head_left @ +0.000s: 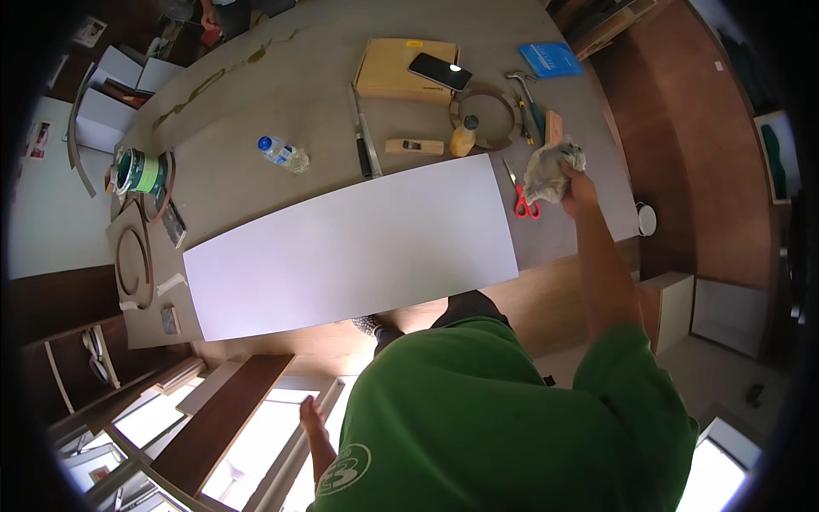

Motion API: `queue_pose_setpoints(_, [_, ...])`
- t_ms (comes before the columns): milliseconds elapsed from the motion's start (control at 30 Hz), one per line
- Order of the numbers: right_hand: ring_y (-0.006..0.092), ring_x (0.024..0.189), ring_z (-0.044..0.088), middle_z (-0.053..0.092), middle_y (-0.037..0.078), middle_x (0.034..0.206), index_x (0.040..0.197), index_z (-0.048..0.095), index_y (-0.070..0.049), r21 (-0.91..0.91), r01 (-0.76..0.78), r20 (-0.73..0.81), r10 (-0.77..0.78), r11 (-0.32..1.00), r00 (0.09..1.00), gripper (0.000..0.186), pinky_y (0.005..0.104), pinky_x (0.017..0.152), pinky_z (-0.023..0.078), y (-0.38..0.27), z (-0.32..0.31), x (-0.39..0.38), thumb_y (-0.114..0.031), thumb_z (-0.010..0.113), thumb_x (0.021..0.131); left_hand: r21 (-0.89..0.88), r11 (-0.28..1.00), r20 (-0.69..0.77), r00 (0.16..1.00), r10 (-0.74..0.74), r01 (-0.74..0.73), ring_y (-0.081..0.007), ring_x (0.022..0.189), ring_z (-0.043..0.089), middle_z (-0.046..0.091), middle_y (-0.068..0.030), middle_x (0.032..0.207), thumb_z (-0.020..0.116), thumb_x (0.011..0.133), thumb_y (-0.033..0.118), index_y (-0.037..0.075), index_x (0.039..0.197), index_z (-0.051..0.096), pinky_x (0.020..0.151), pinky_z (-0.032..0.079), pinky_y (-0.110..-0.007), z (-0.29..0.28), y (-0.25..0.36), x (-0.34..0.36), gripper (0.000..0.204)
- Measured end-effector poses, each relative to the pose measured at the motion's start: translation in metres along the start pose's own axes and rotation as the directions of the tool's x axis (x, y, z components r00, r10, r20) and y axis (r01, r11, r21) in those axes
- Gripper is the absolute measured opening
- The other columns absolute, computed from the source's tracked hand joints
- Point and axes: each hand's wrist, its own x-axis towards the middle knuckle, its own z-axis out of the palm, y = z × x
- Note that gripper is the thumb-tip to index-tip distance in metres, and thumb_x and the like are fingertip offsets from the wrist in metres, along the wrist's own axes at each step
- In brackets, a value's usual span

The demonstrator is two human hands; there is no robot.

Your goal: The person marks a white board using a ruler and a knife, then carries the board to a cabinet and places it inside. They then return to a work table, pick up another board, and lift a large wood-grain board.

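My right hand (pixel 580 189) grips a crumpled greyish-white rag (pixel 550 175) at the right side of the table. Close by lie red-handled scissors (pixel 526 207), and a wooden block (pixel 554 128) stands just beyond the rag. My left hand (pixel 312 415) hangs low in front of the table's near edge, holding nothing, its small blurred fingers loosely stretched. Between my hands a large white panel (pixel 358 247) with a curved far edge lies on the table, reaching to its near edge.
On the table (pixel 324 77) are a water bottle (pixel 283 154), long-bladed saw (pixel 364 141), wooden plane (pixel 415 148), yellowish bottle (pixel 464 136), cardboard box (pixel 401 68), phone (pixel 440 72), hammer (pixel 529 98) and green-labelled can (pixel 141 171). A person (pixel 230 15) is at the far left.
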Motion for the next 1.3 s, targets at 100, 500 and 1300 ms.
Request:
queue_pose_setpoints(100, [0.0308, 0.12, 0.057, 0.055, 0.012, 0.137, 0.136, 0.05, -0.003, 0.096, -0.037, 0.036, 0.033, 0.995, 0.999, 0.062, 0.0459, 0.103, 0.047, -0.084, 0.034, 0.062, -0.037, 0.074, 0.09, 0.661, 0.638, 0.422, 0.899, 0.119, -0.395, -0.0235, 0.098, 0.067, 0.072, -0.0094, 0.108, 0.063, 0.095, 0.024, 0.009, 0.141, 0.05, 0.085, 0.053, -0.034, 0.032, -0.145, -0.05, 0.05])
queue_pose_setpoints(500, [0.0324, 0.096, 0.068, 0.07, 0.017, 0.102, 0.123, 0.062, -0.007, -0.817, 0.571, 0.504, -0.38, 0.082, 0.776, 0.051, 0.0412, 0.086, 0.052, -0.054, 0.192, 0.216, -0.032, 0.079, 0.081, 0.624, 0.774, 0.057, 0.982, -0.183, 0.108, -0.0234, 0.098, 0.067, 0.072, -0.0099, 0.109, 0.063, 0.095, 0.023, 0.008, 0.141, 0.049, 0.085, 0.053, -0.034, 0.054, -0.104, -0.234, 0.051])
queue_pose_setpoints(1300, [0.0388, 0.112, 0.063, 0.065, 0.025, 0.117, 0.128, 0.056, -0.001, -0.862, 0.49, 0.504, -0.118, -0.131, 0.855, 0.087, 0.0437, 0.095, 0.051, -0.035, 0.272, 0.279, -0.032, 0.089, 0.054, 0.552, 0.804, -0.016, 0.967, -0.253, 0.219, -0.0233, 0.098, 0.067, 0.071, -0.0108, 0.11, 0.063, 0.095, 0.023, 0.007, 0.142, 0.047, 0.085, 0.053, -0.035, 0.1, -0.121, -0.292, 0.052])
